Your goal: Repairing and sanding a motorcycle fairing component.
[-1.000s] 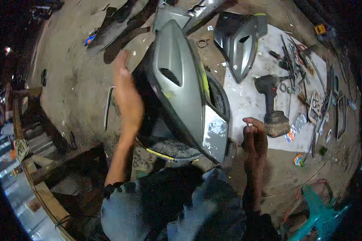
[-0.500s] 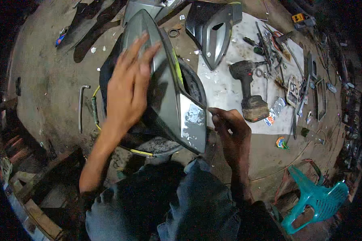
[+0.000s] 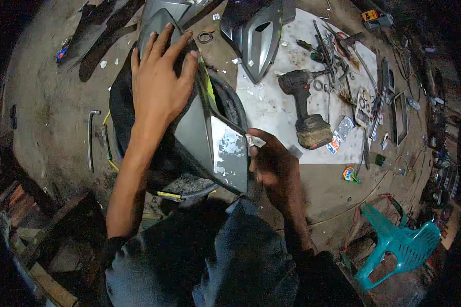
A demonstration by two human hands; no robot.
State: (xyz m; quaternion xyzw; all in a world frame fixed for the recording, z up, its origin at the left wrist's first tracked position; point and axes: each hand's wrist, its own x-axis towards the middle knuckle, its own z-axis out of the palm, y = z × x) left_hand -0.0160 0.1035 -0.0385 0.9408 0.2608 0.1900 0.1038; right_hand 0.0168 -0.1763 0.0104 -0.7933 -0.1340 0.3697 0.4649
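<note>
My left hand [image 3: 160,92] lies with fingers spread over the upper part of a long grey plastic fairing panel [image 3: 192,146], which has a yellow-green edge and a light patch of flaking finish. The panel rests on a dark round basin [image 3: 184,188]. My right hand [image 3: 269,161] is closed beside the panel's lower right edge, with a small light piece at thumb and index finger, too small to name. Right of it, a cordless impact driver [image 3: 302,110] lies on a white sheet [image 3: 271,125].
More grey panels [image 3: 256,41] lie at the top. Hand tools [image 3: 333,56] crowd the sheet. A bent steel rod [image 3: 90,138] lies on the floor [image 3: 46,128] at left, a teal chair [image 3: 394,245] stands lower right, and dark timber [image 3: 56,235] is lower left.
My left hand has moved from beside the panel up onto its top, fingers spread. My right hand has moved in to the panel's right edge. The whole view has shifted.
</note>
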